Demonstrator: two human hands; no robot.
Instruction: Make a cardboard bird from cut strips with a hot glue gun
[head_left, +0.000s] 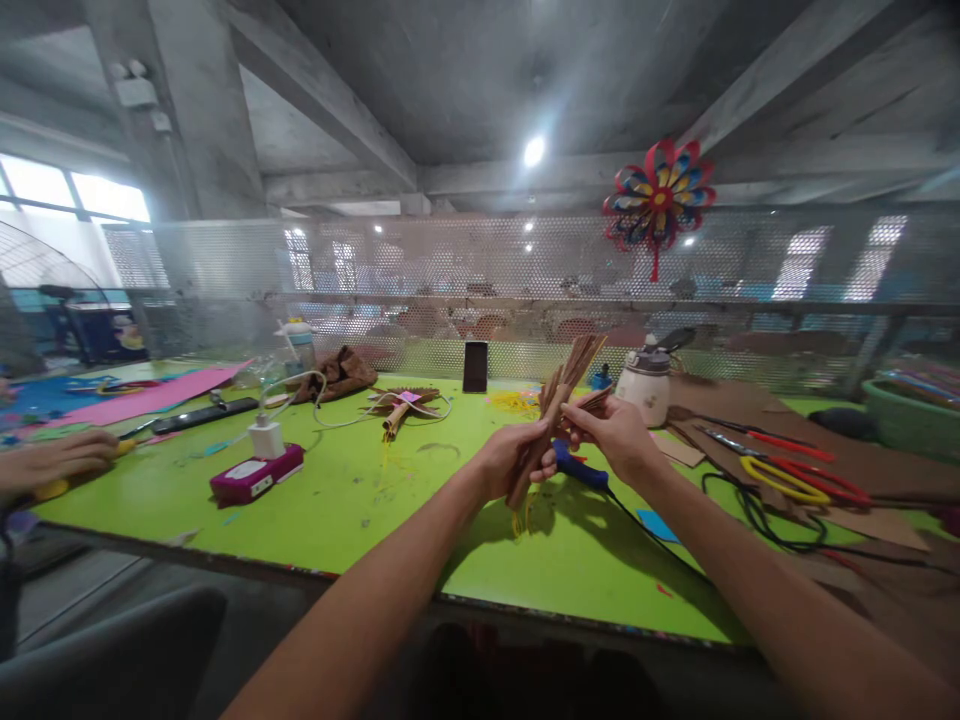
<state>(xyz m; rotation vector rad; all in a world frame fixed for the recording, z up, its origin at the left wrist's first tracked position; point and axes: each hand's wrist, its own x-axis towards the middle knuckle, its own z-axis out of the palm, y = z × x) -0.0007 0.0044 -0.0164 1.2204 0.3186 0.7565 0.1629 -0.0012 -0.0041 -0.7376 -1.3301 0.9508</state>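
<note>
My left hand [511, 458] is wrapped round a brown paper tube [534, 470], which stands tilted with fringed strips [579, 365] fanning out at its top. Yellow strands hang below its lower end. Close on the right, my right hand [616, 432] pinches a small pleated piece of brown paper [595, 404] against the side of the tube. Below the hands lies a blue-handled tool [581, 468] with a black cord, perhaps a glue gun; its front is hidden by my fingers. A similar brown paper piece [401, 408] rests on the green table [322, 520].
A magenta power strip [257, 474] with a white plug stands left. Scissors [787, 480], brown sheets [750, 400] and a cream jug [643, 385] are on the right. A dark phone-like slab [475, 367] stands at the back. Another person's hand [64, 462] rests at the left edge.
</note>
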